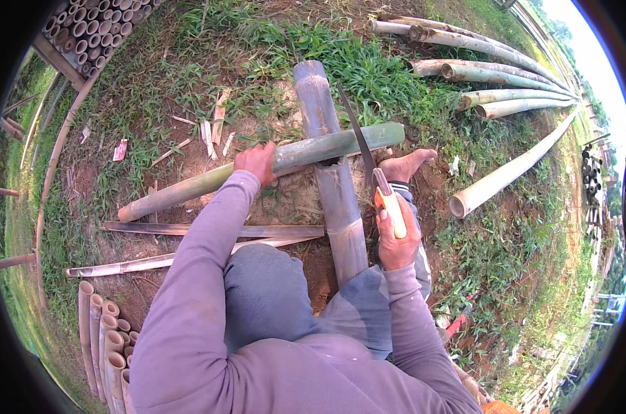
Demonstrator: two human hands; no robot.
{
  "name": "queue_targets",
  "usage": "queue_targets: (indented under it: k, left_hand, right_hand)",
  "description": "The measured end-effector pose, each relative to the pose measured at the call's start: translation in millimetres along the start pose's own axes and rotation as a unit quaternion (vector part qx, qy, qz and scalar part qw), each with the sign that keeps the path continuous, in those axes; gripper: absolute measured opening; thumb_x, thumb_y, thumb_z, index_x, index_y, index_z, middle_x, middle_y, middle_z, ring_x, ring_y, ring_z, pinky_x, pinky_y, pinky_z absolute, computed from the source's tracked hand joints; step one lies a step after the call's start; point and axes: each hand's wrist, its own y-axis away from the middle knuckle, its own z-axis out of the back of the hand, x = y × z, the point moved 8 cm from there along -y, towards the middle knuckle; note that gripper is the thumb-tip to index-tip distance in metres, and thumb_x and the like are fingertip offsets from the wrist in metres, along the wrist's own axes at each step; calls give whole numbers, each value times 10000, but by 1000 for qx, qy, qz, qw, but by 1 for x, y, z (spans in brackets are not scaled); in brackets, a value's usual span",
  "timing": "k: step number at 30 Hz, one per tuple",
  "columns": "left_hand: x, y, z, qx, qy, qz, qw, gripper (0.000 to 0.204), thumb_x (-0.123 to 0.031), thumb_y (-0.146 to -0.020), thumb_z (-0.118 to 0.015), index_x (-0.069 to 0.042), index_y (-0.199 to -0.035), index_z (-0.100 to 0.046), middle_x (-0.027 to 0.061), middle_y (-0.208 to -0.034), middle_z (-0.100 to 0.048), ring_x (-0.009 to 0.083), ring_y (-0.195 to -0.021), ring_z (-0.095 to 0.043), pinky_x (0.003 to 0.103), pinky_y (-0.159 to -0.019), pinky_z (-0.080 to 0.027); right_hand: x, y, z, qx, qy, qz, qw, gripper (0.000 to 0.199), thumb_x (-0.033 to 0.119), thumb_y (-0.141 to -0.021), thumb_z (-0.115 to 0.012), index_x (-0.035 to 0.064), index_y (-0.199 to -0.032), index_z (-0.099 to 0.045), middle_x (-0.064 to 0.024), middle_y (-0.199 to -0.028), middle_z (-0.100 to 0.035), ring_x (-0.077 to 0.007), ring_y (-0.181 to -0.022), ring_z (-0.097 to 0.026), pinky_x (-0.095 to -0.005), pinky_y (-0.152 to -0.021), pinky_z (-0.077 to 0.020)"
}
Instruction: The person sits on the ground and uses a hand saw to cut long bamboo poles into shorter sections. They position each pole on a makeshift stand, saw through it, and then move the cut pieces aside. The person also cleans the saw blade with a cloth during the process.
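Note:
My left hand (257, 165) is wrapped round a green bamboo pole (209, 181), gripping it near its middle. That pole lies crosswise over a thicker grey bamboo log (341, 214), resting at a notch in it. In my right hand (399, 234) is the orange-and-wood handle of a hand saw (360, 138). The saw's dark curved blade slants up and away, against or just beside the pole near its right end; whether the teeth are in a cut I cannot tell. My bare foot (406, 165) is right of the log, close to the saw.
Several long bamboo poles (492, 74) lie at the far right, with a single pole (496, 179) nearer. Split bamboo strips (147, 262) lie on the left. Short bamboo tubes (109, 338) stand at the near left, and a stack of cut tubes (95, 31) is at the far left.

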Motion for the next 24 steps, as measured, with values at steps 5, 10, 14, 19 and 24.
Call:
queue_targets:
  k: [5, 10, 14, 19, 24]
  left_hand:
    - [4, 5, 2, 2, -2, 12, 1000, 626, -344, -792, -917, -136, -1265, -563, 162, -1232, -716, 389, -1167, -714, 503, -980, -587]
    - [4, 1, 0, 3, 0, 7, 1000, 683, -372, -802, -895, -175, -1348, -535, 128, -1268, -701, 366, -1177, -708, 505, -994, -576]
    - [1, -1, -4, 16, 4, 6, 1000, 677, -366, -811, -891, -175, -1353, -533, 125, -1274, -697, 359, -1188, -704, 499, -1004, -573]
    - [8, -1, 0, 15, -5, 17, 1000, 664, -371, -802, -899, -165, -1321, -539, 137, -1264, -697, 365, -1185, -704, 501, -996, -574]
    - [4, 3, 1, -11, 8, 1, 1000, 629, -359, -792, -909, -148, -1271, -560, 150, -1235, -707, 370, -1167, -712, 499, -980, -581]
  right_hand:
    - [19, 71, 44, 6, 17, -12, 1000, 482, 156, -1015, -692, -95, -1413, -585, -218, -1292, -730, -272, -1136, -742, -367, -954, -595]
    - [16, 80, 41, 1, 13, 26, 1000, 510, 163, -1032, -680, -108, -1444, -548, -233, -1291, -723, -280, -1133, -739, -363, -919, -612]
    - [-9, -29, -21, -11, 26, 32, 999, 427, 143, -1015, -716, -28, -1399, -640, -197, -1266, -747, -259, -1114, -754, -369, -930, -590]
    - [17, 1, -9, -5, 93, 109, 990, 447, 155, -1021, -707, -52, -1407, -616, -197, -1269, -748, -267, -1153, -746, -373, -949, -595]
    - [18, 99, 52, 8, -26, -39, 999, 503, 145, -1027, -674, -113, -1440, -550, -240, -1325, -709, -290, -1155, -743, -387, -982, -608]
